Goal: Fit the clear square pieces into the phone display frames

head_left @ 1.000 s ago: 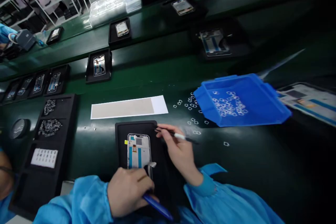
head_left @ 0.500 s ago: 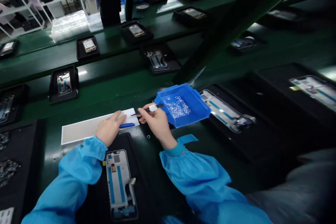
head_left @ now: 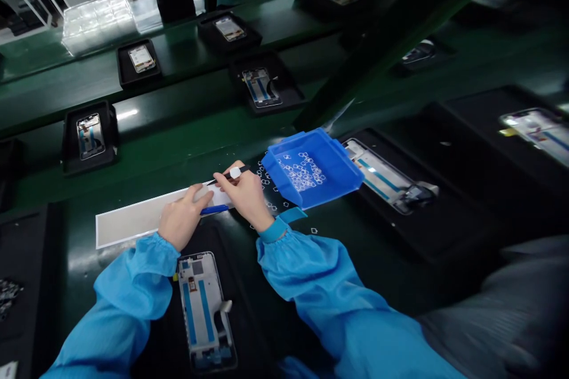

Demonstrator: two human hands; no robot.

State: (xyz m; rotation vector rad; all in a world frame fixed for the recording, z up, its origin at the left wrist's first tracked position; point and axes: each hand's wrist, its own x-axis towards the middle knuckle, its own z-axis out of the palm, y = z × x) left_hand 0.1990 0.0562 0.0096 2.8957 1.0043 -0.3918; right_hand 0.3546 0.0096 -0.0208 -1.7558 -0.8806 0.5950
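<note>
My right hand [head_left: 246,194] grips dark tweezers [head_left: 242,169] with a white wrap, their tip over the right end of a long beige, white-edged sheet [head_left: 128,222]. My left hand [head_left: 181,218] holds that sheet down with bent fingers, close beside the tweezers' tip. A slim blue tool [head_left: 214,209] pokes out by my left fingers; whether they grip it is hidden. Right of my hands sits a blue bin [head_left: 333,183] with many tiny white outline-shaped pieces [head_left: 304,172]. Below my left hand lies an opened phone housing [head_left: 207,314] in a black tray [head_left: 242,284].
Loose white pieces [head_left: 285,204] are scattered on the green bench beside the bin. Another phone housing in a tray [head_left: 382,174] stands to the right. More trayed phones [head_left: 91,136] line the far rows. A dark slanted post [head_left: 391,35] crosses behind the bin.
My right hand with the tweezers has shifted left, closer to my left hand. Loose pieces beside the bin now show. My left hand stays on the sheet; the view has tipped down.
</note>
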